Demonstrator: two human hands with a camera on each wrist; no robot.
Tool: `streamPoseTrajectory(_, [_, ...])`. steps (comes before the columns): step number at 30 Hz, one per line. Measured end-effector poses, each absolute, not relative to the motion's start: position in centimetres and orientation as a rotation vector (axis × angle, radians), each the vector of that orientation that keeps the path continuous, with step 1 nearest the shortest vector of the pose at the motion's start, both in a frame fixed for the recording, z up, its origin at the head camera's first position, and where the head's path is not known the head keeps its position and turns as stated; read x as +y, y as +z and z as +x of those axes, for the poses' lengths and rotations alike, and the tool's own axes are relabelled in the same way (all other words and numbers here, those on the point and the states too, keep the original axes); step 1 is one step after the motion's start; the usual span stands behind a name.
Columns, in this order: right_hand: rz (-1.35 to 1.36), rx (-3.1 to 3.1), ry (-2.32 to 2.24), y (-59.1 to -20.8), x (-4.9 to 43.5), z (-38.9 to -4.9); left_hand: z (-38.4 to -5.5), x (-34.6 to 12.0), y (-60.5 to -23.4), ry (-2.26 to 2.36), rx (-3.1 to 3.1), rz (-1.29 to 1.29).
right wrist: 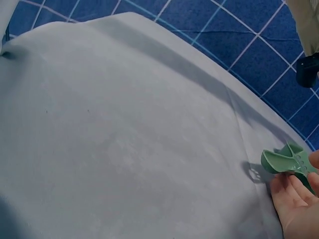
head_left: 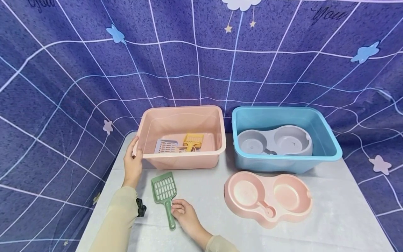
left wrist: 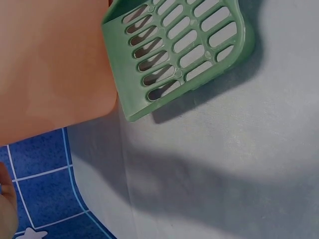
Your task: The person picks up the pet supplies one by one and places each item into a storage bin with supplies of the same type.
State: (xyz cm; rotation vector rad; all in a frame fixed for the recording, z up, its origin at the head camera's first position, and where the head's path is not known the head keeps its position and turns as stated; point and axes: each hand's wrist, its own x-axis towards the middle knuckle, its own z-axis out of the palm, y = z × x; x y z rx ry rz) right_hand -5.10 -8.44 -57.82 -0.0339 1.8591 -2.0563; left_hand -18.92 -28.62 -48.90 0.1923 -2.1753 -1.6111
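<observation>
My left hand holds the left front corner of a pink plastic bin, its fingers along the outer wall and rim. A green slotted litter scoop is in front of that bin, and my right hand pinches its handle from the right. In the right wrist view, thumb and fingers lie on either side of the scoop, whose shadow falls apart from it. The left wrist view shows the scoop's slotted head close by the bin wall. Inside the bin lie a yellow scoop and a pale slotted scoop.
Right of the pink bin stands a blue bin with a grey double bowl inside. A pink double bowl rests on the white-covered table before it. A purple patterned curtain hangs behind and beside the table.
</observation>
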Motion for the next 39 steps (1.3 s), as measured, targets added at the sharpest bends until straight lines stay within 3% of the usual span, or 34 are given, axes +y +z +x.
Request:
streamPoseTrajectory(11, [0.028, 1.84, -2.058, -57.5, -8.6, -4.8, -18.9, -28.6, -48.9, -1.623, -2.161, 0.193])
streamPoseTrajectory(24, [0.064, 1.824, -2.03, -57.3, -8.1, -4.9, -17.5, -27.3, -46.1, -1.644, -2.175, 0.182])
streamPoseTrajectory(39, [0.056, 1.818, -2.053, -56.9, -7.9, -4.8, -18.9, -28.6, -49.0, -1.61, -2.174, 0.219])
